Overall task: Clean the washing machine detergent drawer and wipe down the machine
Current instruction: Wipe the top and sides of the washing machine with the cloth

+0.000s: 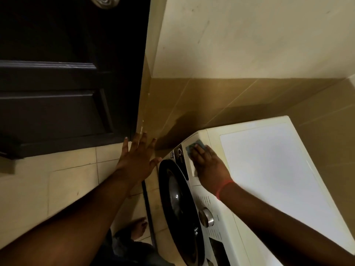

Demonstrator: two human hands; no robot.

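The step in hand appears to be the wipe-down of the machine front, at the detergent drawer panel. The right hand (206, 166) presses a blue cloth (193, 148) against the closed detergent drawer (192, 143), which sits at the far end of the control panel of the white washing machine (269, 169); the fingers lie curled over the cloth, holding it flat on the panel. The left hand (137, 160) hangs in the air to the left of the machine, fingers spread apart and holding nothing, above the tiled floor (67, 179) and near the foot of a dark door (67, 83). The drawer is shut, so its inside is judged not yet reachable; the next move likely calls for drawing it out, or for passing the cloth nearer along the panel toward the dial (206, 217) and the round door (178, 198). Writing: a dark sticker (180, 153) beside the drawer carries a large numeral, seemingly a 6, with smaller print too small to read. The program lettering around the dial is also illegible. No brand name can be made out.
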